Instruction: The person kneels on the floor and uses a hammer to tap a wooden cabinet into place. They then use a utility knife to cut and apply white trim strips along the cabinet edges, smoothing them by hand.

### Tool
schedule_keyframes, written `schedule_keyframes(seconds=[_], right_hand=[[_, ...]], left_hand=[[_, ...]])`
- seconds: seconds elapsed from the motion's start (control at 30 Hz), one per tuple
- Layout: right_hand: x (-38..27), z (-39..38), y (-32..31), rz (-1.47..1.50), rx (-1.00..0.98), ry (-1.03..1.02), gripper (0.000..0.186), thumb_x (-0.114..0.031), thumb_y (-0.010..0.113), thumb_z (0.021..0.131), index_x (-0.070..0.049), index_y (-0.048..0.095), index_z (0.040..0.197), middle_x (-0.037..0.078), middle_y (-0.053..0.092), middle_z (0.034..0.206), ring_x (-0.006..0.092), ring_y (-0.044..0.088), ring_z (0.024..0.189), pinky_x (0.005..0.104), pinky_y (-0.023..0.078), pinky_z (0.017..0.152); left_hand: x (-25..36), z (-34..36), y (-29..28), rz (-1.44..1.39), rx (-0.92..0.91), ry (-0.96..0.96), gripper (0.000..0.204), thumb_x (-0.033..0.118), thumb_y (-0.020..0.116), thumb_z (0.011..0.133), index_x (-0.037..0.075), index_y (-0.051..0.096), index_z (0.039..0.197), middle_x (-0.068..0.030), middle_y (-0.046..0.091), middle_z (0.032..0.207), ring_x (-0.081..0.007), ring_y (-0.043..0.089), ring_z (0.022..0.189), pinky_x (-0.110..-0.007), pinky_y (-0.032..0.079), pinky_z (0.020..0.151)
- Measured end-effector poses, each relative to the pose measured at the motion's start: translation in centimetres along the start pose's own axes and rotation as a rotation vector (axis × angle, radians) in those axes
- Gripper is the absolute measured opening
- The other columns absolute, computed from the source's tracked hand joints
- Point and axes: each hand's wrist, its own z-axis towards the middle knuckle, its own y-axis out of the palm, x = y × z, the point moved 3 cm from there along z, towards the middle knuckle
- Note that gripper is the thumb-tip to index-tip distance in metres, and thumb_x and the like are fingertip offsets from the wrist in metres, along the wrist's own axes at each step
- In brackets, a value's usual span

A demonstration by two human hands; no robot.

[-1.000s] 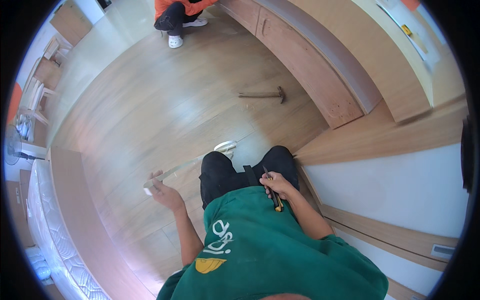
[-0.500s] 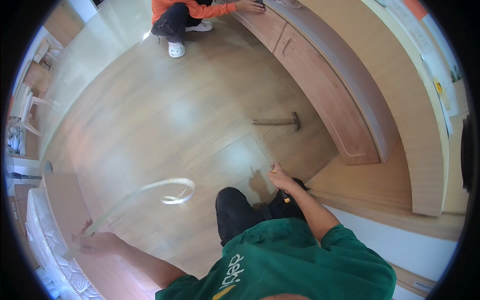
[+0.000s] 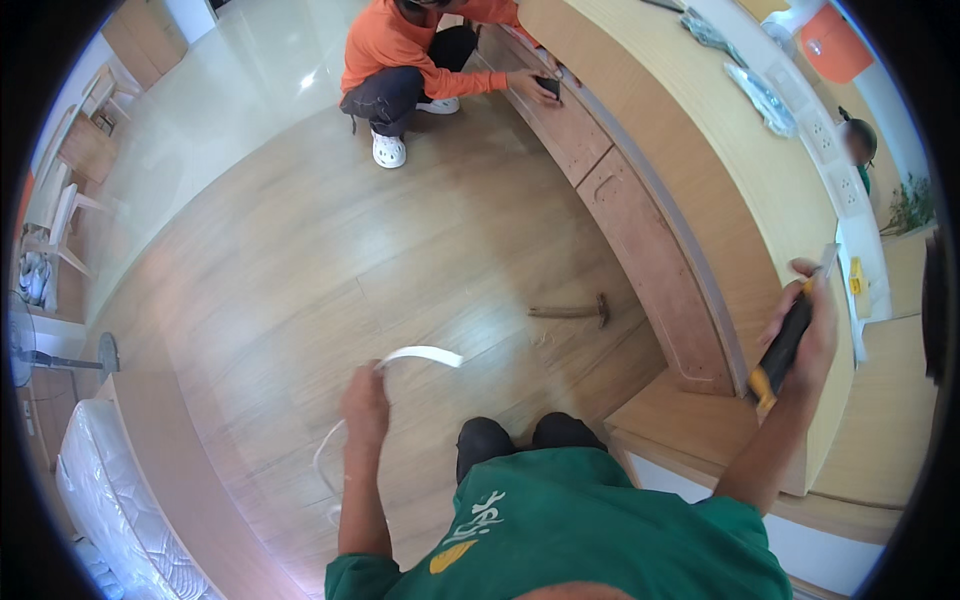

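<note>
My left hand point(image 3: 364, 402) is raised over the wooden floor and grips a long white strip point(image 3: 420, 355) that curls to the right and trails down past my wrist. My right hand point(image 3: 808, 330) is lifted over the curved wooden counter point(image 3: 740, 190) and holds a tool with a black and yellow handle point(image 3: 782, 348), its thin blade pointing up. A hammer point(image 3: 570, 311) lies on the floor near the counter's base, between my two hands and farther away.
A person in an orange top point(image 3: 410, 50) crouches at the far end of the counter, one hand on a small dark object against its panel. Wrapped items lie on the countertop. A fan point(image 3: 40, 350), chairs and a mattress point(image 3: 110, 500) line the left side.
I have risen from a crouch. My left hand swung in from the far left with the strip. My right hand lifted from near my knee to above the counter, holding the tool.
</note>
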Motion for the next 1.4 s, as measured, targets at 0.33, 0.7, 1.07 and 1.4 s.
schedule_keyframes(seconds=[0.33,0.7,1.07,1.4], right_hand=[[1.7,4.8,-5.8,0.539,0.06,0.273,0.029,-0.031,0.034,0.106,-0.004,0.044,0.103,0.001,0.042,0.059,0.0068,0.039,0.032,0.021,0.041,0.027],[2.7,3.8,-7.4,0.681,0.091,0.265,0.037,-0.04,0.026,0.106,-0.005,0.037,0.101,0.006,0.04,0.052,0.016,0.043,0.029,0.0289,0.044,0.024],[3.6,5.5,-9.6,1.434,-0.158,0.709,0.041,-0.044,0.035,0.104,-0.004,0.042,0.108,0.004,0.042,0.06,0.0116,0.037,0.033,0.0271,0.036,0.027],[1.1,7.4,-7.5,1.562,-0.2,0.791,0.031,-0.032,0.056,0.097,-0.004,0.046,0.107,0.003,0.043,0.069,0.0104,0.044,0.046,0.0259,0.042,0.04]], left_hand=[[4.0,-0.4,11.4,0.022,-0.42,-0.03,0.022,0.024,0.049,0.1,0.005,0.058,0.094,-0.0197,0.063,0.084,-0.0423,0.06,0.074,-0.05,0.046,0.063],[8.0,1.7,7.0,0.119,-0.472,0.002,0.018,0.024,0.063,0.092,0.007,0.06,0.095,-0.0167,0.064,0.083,-0.0377,0.063,0.074,-0.047,0.049,0.063],[10.8,5.6,-3.0,0.239,-0.444,-0.3,0.015,0.021,0.059,0.092,0.006,0.058,0.091,-0.0219,0.064,0.076,-0.0434,0.063,0.07,-0.053,0.047,0.06],[18.3,20.5,-18.8,0.296,-0.261,-0.231,0.015,0.017,0.056,0.095,0.002,0.057,0.095,-0.0243,0.062,0.074,-0.0449,0.061,0.07,-0.053,0.045,0.06]])
